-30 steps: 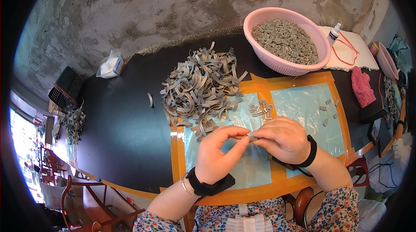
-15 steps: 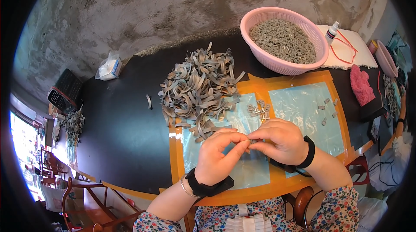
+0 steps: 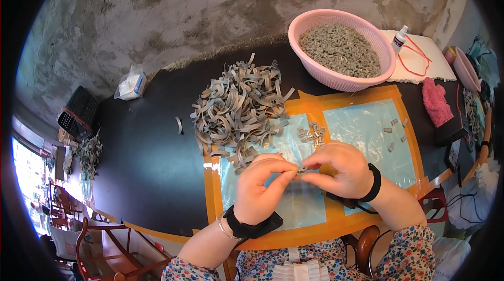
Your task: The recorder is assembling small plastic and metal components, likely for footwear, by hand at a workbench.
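Note:
My left hand [image 3: 261,186] and my right hand [image 3: 341,168] meet over a light blue cutting mat [image 3: 362,129] with an orange border. Between their fingertips both pinch one small grey folded strip piece [image 3: 303,170]. A big tangled pile of grey strips [image 3: 239,110] lies just beyond my left hand, partly on the mat. A small heap of folded grey pieces [image 3: 311,134] sits on the mat just past my right hand. Both wrists wear black bands.
A pink basket [image 3: 315,71] full of grey folded pieces stands at the back right. Beside it lie a white cloth with a small bottle [image 3: 400,38] and red cord, and a pink cloth [image 3: 436,101]. A white bag [image 3: 131,84] and a stray strip [image 3: 179,125] lie on the black table.
Both hands have stayed together over the mat, with the fingers shifting slightly as they work the small grey piece. The view has shifted a little.

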{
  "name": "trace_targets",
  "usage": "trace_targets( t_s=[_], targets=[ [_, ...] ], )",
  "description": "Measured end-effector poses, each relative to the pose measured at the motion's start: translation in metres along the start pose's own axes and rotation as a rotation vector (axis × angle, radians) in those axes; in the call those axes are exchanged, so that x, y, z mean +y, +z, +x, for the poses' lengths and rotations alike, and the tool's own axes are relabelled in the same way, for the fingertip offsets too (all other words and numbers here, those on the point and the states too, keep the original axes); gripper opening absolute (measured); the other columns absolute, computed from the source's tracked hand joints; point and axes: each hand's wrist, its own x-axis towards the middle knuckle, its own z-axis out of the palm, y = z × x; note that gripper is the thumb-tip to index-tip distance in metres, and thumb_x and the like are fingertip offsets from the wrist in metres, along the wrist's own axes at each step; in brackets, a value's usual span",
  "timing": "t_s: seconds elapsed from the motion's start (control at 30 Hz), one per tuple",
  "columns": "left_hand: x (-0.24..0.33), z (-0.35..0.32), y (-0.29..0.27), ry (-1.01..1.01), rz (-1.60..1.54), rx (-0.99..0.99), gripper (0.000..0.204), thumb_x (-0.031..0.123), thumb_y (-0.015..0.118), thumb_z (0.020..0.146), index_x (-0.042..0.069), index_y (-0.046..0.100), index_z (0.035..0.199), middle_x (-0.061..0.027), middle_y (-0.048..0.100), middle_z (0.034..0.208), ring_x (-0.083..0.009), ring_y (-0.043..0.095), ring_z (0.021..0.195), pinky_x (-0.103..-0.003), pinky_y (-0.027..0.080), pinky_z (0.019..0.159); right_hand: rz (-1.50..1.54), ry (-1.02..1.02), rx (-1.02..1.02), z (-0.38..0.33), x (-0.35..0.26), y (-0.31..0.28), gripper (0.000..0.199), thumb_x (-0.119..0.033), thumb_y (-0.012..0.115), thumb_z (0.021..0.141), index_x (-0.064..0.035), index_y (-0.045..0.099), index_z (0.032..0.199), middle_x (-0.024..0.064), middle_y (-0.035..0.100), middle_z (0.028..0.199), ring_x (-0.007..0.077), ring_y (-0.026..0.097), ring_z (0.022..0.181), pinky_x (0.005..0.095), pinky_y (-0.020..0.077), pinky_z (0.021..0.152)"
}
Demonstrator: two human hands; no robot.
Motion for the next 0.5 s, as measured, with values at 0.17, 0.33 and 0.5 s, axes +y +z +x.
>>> trace_targets(
  t_s=[0.17,0.33,0.5],
  targets=[
    [0.0,0.004,-0.002,0.187,0.081,0.018,0.011,0.001,0.065,0.074,0.003,0.065,0.084,-0.0061,0.063,0.08,-0.0213,0.057,0.081,-0.032,0.043,0.077,0.09,0.117,-0.016,-0.004,-0.002,0.0,0.024,-0.007,0.072,0.069,-0.0065,0.061,0.09,0.0074,0.063,0.077,0.0219,0.06,0.065,0.0305,0.0469,0.059],
    [0.001,0.002,0.001,0.156,-0.014,0.069,0.013,0.005,0.066,0.075,0.001,0.063,0.087,-0.009,0.062,0.085,-0.021,0.057,0.082,-0.033,0.043,0.079,0.101,-0.079,0.017,-0.006,0.003,0.002,0.023,-0.001,0.07,0.069,-0.0057,0.059,0.089,0.0083,0.063,0.079,0.0244,0.061,0.07,0.0328,0.0472,0.06],
    [-0.003,-0.001,-0.002,-0.013,-0.18,-0.062,0.009,0.008,0.063,0.081,0.0,0.06,0.082,-0.0092,0.061,0.086,-0.0182,0.056,0.082,-0.03,0.043,0.077,0.044,-0.166,-0.003,-0.005,0.007,0.003,0.025,0.0,0.069,0.068,-0.0057,0.059,0.09,0.0087,0.063,0.08,0.0248,0.061,0.071,0.0329,0.0473,0.06]
  ],
)
